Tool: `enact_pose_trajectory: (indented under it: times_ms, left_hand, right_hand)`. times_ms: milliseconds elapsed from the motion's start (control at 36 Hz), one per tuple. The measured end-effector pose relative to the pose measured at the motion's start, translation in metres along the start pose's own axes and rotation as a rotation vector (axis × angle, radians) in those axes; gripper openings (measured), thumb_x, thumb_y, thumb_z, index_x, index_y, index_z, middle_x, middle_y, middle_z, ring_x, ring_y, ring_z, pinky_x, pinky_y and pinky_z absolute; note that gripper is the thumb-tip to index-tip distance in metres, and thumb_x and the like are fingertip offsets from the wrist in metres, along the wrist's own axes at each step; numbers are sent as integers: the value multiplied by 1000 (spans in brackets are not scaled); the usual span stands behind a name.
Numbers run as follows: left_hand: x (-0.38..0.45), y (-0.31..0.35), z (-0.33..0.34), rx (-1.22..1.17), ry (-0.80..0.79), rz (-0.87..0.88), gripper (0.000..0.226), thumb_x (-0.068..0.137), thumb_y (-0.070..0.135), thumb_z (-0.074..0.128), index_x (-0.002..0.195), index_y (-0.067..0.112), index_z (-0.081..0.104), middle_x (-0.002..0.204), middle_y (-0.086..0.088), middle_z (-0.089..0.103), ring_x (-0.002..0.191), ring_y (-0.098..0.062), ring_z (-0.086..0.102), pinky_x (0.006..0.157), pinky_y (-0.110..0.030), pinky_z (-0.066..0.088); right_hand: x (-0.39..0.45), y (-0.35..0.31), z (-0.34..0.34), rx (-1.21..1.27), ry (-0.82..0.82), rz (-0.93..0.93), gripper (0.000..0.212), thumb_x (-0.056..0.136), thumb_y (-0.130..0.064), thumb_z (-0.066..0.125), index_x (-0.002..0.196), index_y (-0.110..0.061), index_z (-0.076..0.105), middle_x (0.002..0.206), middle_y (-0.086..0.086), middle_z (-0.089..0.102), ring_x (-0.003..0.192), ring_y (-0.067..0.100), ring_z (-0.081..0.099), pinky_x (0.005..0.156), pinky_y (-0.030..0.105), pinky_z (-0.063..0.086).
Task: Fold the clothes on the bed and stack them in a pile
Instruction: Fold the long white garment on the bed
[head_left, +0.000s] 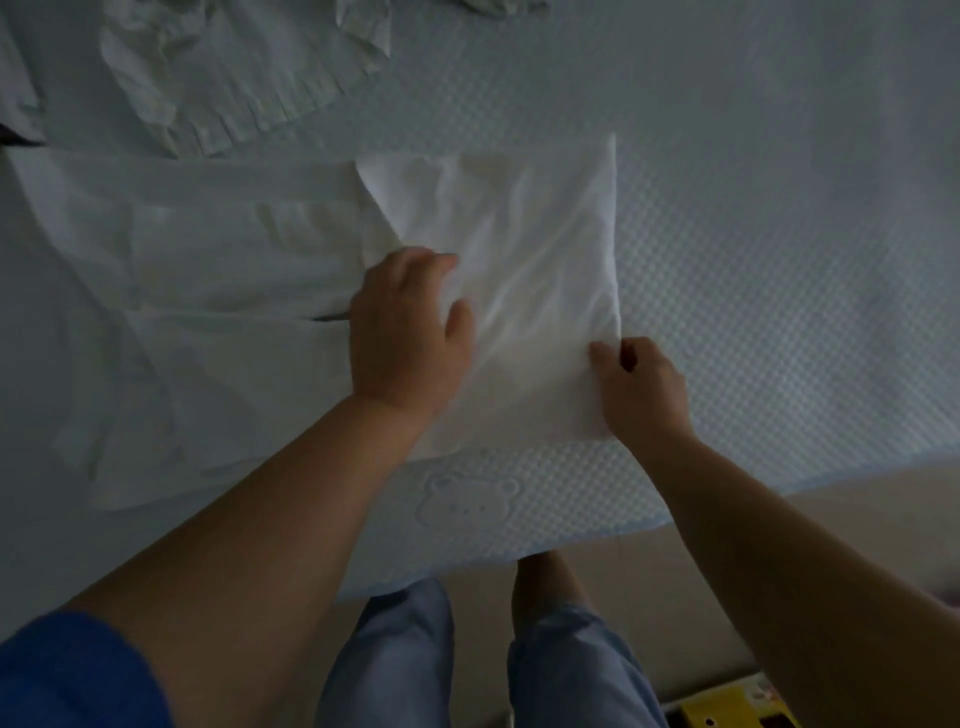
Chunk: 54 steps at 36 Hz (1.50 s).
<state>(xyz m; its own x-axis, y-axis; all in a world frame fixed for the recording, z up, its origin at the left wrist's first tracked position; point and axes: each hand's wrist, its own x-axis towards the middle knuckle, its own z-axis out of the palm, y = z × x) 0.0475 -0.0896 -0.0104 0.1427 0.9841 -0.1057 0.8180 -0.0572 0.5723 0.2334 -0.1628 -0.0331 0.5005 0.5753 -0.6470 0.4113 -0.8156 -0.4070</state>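
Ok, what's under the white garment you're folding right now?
The textured bed cover lies under the white garment. The left hand presses on top; the right hand pinches its edge. Anything beneath the cloth is hidden.

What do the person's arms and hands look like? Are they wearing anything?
Both arms are bare from the elbows down. The left hand and right hand have no gloves, and no rings or watch show. A blue sleeve covers the upper left arm.
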Motion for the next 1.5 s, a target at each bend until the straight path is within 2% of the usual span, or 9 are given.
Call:
enact_pose_trajectory:
  times_ms: [139, 250, 389, 611, 750, 972, 1111, 1278, 1500]
  left_hand:
    - [34, 49, 45, 155, -302, 349, 49, 89, 26, 48, 137, 14, 47, 150, -11, 34, 141, -29, 23, 111, -43, 20]
    - [66, 51, 87, 347, -515, 338, 67, 94, 48, 36, 151, 23, 9, 159, -3, 0, 145, -21, -5, 115, -40, -3]
    - [76, 38, 116, 507, -483, 313, 89, 82, 71, 31, 149, 27, -7, 158, 4, -13, 144, -17, -13, 112, -45, -11]
    - [74, 46, 108, 505, -381, 269, 99, 70, 76, 43, 150, 29, 7, 159, -2, 0, 145, -21, -4, 112, -51, -6]
    - [33, 10, 65, 463, -188, 182, 77, 80, 56, 38, 147, 20, 27, 156, -16, 15, 144, -32, 8, 111, -56, 1]
    - [8, -43, 46, 499, -325, 77, 76, 82, 62, 25, 148, 25, 24, 157, -11, 12, 145, -27, 8, 112, -55, 1]
    - [10, -45, 40, 383, -335, 56, 75, 80, 58, 36, 148, 26, 24, 158, -7, 9, 146, -23, 3, 113, -48, -4]
    - [-14, -37, 15, 314, -97, 44, 61, 78, 32, 53, 135, 13, 50, 149, -17, 34, 141, -33, 24, 111, -56, 7]
    - [-14, -63, 1, 237, -385, -103, 61, 89, 43, 53, 145, 33, 31, 158, 5, 11, 145, -14, 9, 113, -35, 7]
  right_hand:
    - [-4, 13, -5, 44, -72, 12, 23, 91, -49, 47, 82, -29, 52, 78, -10, 57, 68, 5, 54, 50, 19, 35]
    - [-6, 29, -8, 44, -128, -23, 20, 87, -47, 57, 79, -29, 54, 74, -12, 58, 65, 2, 53, 49, 16, 33]
    - [-10, 57, -4, 209, -167, 21, 19, 84, -38, 65, 80, -20, 62, 72, -4, 64, 61, 8, 61, 53, 21, 50]
    - [-5, 64, -3, 195, -206, -11, 14, 82, -40, 66, 75, -31, 58, 67, -11, 62, 62, 5, 61, 59, 23, 51]
    - [1, 62, -17, -51, -280, -159, 14, 82, -38, 66, 88, -29, 58, 69, -16, 58, 67, 4, 57, 57, 18, 39]
    - [0, 57, -18, -175, -264, -187, 24, 84, -40, 64, 95, -19, 60, 71, -11, 59, 69, 12, 57, 63, 27, 44]
    - [10, 34, -26, -390, -237, -234, 31, 78, -53, 61, 93, -28, 50, 81, -14, 57, 76, 12, 54, 69, 32, 44]
    - [44, -15, -25, -124, -98, -168, 33, 81, -50, 63, 101, -27, 50, 83, -15, 54, 82, 12, 53, 73, 27, 38]
    - [25, -45, -35, 250, -143, -200, 17, 84, -34, 62, 70, -26, 59, 57, -18, 60, 52, -1, 53, 55, 25, 43]
